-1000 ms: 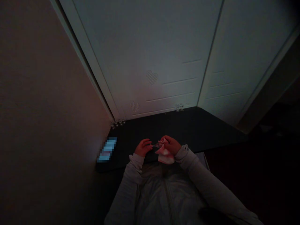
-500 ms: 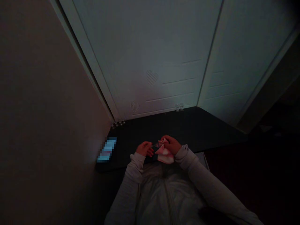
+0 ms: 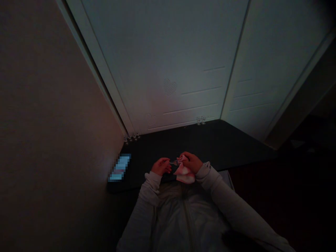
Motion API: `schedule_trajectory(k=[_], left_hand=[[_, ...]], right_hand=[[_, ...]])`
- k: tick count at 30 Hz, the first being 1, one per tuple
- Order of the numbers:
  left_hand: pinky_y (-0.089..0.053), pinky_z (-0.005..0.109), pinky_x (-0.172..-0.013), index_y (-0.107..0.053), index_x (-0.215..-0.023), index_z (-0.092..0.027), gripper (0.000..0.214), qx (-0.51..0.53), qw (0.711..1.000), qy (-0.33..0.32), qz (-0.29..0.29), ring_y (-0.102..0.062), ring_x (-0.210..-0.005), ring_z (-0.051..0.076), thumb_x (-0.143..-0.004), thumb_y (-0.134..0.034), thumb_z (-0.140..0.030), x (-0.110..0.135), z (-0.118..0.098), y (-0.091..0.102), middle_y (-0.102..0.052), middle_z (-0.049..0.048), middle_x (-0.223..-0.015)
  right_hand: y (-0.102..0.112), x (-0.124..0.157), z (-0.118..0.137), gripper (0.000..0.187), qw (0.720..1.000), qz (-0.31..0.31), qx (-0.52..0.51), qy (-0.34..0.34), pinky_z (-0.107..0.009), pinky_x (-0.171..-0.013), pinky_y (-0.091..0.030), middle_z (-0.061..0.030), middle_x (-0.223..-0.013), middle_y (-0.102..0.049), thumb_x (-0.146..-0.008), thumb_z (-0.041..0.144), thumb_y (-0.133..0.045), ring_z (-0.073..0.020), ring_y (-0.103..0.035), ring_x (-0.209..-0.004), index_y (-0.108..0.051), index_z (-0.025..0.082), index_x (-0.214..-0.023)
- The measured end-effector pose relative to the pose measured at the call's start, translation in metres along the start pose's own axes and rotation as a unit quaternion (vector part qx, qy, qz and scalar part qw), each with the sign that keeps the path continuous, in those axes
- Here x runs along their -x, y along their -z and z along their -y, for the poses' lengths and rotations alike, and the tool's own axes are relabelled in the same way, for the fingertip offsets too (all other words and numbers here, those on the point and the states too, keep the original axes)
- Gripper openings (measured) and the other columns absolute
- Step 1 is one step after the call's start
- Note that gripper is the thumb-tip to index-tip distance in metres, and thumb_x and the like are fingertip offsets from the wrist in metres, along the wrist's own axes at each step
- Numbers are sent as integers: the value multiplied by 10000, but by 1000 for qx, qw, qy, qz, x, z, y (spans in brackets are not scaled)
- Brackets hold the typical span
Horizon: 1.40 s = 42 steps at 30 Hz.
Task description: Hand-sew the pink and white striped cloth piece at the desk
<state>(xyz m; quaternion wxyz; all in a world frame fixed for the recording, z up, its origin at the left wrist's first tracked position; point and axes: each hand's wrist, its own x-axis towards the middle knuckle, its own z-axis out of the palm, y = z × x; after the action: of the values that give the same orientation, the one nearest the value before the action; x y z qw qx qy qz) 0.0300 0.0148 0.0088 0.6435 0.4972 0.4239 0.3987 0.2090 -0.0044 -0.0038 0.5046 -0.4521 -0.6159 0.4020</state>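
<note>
My left hand (image 3: 161, 166) pinches the thin end of a small clear stemmed glass (image 3: 173, 162), held sideways above the table's near side. The glass's other end meets a pink-and-white cloth (image 3: 185, 174) and is partly hidden by it. Closed around this cloth is my right hand (image 3: 192, 162), with the lower folds hanging beneath the fingers. Dim light blurs the fine outline of the glass.
The dark table (image 3: 210, 143) meets a white panelled door (image 3: 170, 52). Several small glasses (image 3: 132, 137) stand at its back left corner, and two more glasses (image 3: 201, 120) at the back edge. A lit, pixelated screen (image 3: 120, 168) lies left, beside the wall (image 3: 52, 122).
My left hand has shifted very slightly left, and more of the glass shows between the hands. My right hand and the cloth stay almost in place.
</note>
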Motion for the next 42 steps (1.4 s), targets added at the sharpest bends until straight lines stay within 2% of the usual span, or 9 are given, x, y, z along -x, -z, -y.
schedule_trajectory(k=[14, 23, 31, 34, 37, 40, 42], left_hand=[[-421, 212, -482, -540, -795, -138, 359, 26, 999, -33, 17, -551, -520, 96, -497, -687, -273, 2, 2, 2, -595, 10, -635], [-449, 256, -579, -547, -771, -133, 358, 38, 997, -60, 34, -586, -703, 156, -461, -709, -212, 1, 6, 6, -614, 64, -840], [-429, 297, -746, -557, -733, -122, 345, 33, 994, -95, 51, -581, -778, 148, -427, -716, -104, 1, 6, 9, -616, 52, -859], [-454, 268, -679, -549, -769, -133, 376, 36, 995, -80, 37, -586, -733, 140, -434, -721, -143, 0, 4, 7, -600, 49, -866], [-470, 245, -544, -497, -890, -164, 442, 46, 998, -39, 2, -594, -633, 132, -504, -692, -253, -1, 1, 2, -586, 43, -838], [-448, 222, -426, -437, -938, -155, 419, 17, 1000, 8, -24, -576, -483, 119, -612, -598, -364, -2, -2, -2, -576, 9, -645], [-410, 206, -351, -433, -907, -135, 370, -28, 999, 39, -20, -532, -373, 110, -682, -500, -422, -3, -3, -4, -543, -13, -502]], right_hand=[[-1, 1, 0, 142, 1000, -3, 4, 1, -245, -652, -399, 5, -726, -553, -614, 174, -483, -138, -508, -723, -520, 162, -750], [0, 1, -1, 173, 1000, 0, 8, 7, -239, -642, -397, 5, -742, -567, -605, 167, -480, -140, -516, -718, -537, 167, -769], [-1, 1, 0, 147, 1000, -1, 4, 2, -231, -641, -393, 7, -735, -559, -609, 170, -483, -131, -509, -710, -530, 165, -748], [0, 1, 1, 144, 1000, 2, 9, 8, -235, -651, -390, 8, -733, -556, -613, 178, -489, -130, -506, -705, -530, 162, -750], [0, 0, 1, 132, 1000, -6, 15, 15, -235, -655, -388, 9, -725, -548, -624, 183, -482, -130, -503, -714, -524, 163, -747], [-1, 0, 0, 114, 1000, -8, 7, 16, -229, -635, -386, 14, -707, -533, -632, 192, -480, -123, -494, -694, -514, 161, -737], [-2, 0, -1, 110, 1000, -4, -1, 13, -227, -629, -386, 14, -708, -531, -635, 200, -483, -121, -492, -690, -510, 160, -734]])
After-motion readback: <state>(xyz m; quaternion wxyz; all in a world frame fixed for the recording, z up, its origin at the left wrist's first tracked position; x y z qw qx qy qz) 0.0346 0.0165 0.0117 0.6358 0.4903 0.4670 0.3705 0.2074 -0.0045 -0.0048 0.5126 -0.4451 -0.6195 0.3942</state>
